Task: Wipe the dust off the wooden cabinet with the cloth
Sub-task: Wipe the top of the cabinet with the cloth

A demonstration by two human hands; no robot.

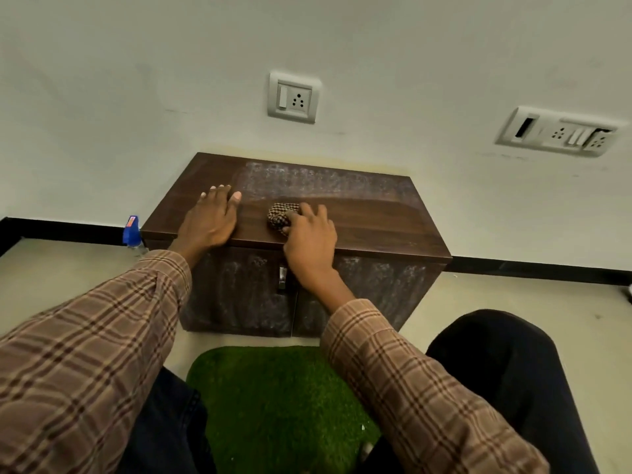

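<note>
right hand (pixel 309 239) presses cloth (pixel 281 216) on cabinet (pixel 369 227).

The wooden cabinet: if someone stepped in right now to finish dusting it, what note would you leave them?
Left hand: flat on the wooden cabinet top, steadying it.
Right hand: fingers curled over the bunched cloth near the top's front middle.
Done: the front strip of the top looks clean.
Left: the dusty back half of the top and the chalky doors.
A spray bottle stands on the floor to the left.
</note>
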